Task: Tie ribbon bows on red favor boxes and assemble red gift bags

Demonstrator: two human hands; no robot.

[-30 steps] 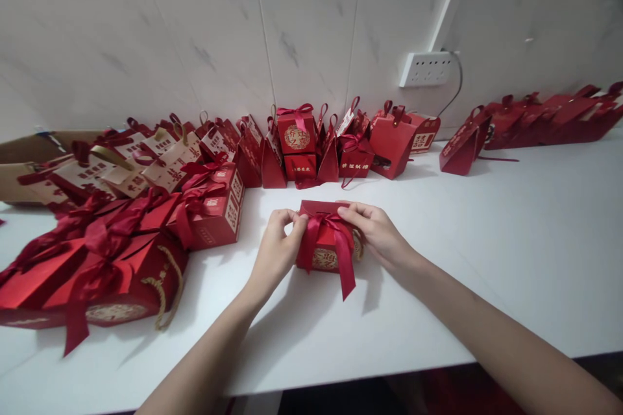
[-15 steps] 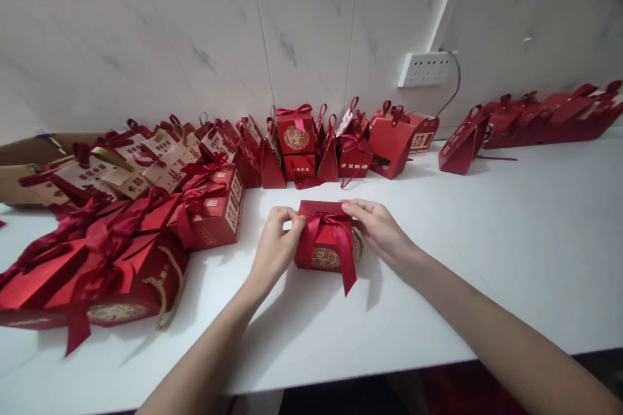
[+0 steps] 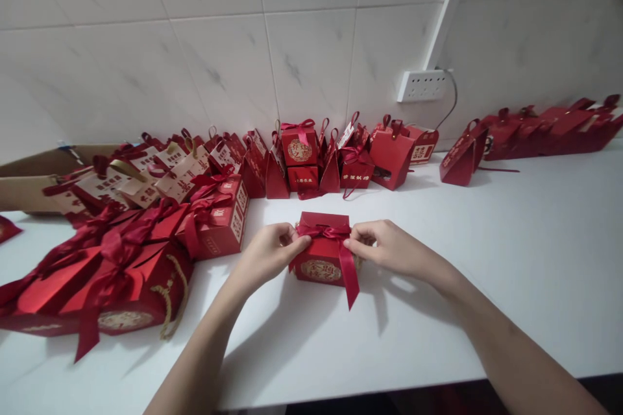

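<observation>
A small red gift box [image 3: 318,253] with a gold round emblem on its front stands on the white table between my hands. Across its top runs a dark red satin ribbon [image 3: 348,266] tied in a bow, one tail hanging down the front right. My left hand [image 3: 270,249] pinches the ribbon's left loop between thumb and forefinger. On the other side, my right hand [image 3: 384,246] has thumb and forefinger closed on the bow's right loop. Part of a gold cord handle shows at the box's right side, mostly hidden behind my right fingers.
Larger ribboned red boxes [image 3: 121,279] stand close on the left, one with a gold rope handle. Many small red gift boxes [image 3: 302,149] line the tiled wall. A cardboard box [image 3: 29,191] is at far left. On the wall hangs a power strip [image 3: 422,85].
My right hand has gone from the box's top right edge to the bow's right loop. The left hand stays at the left loop. The view has tilted up slightly.
</observation>
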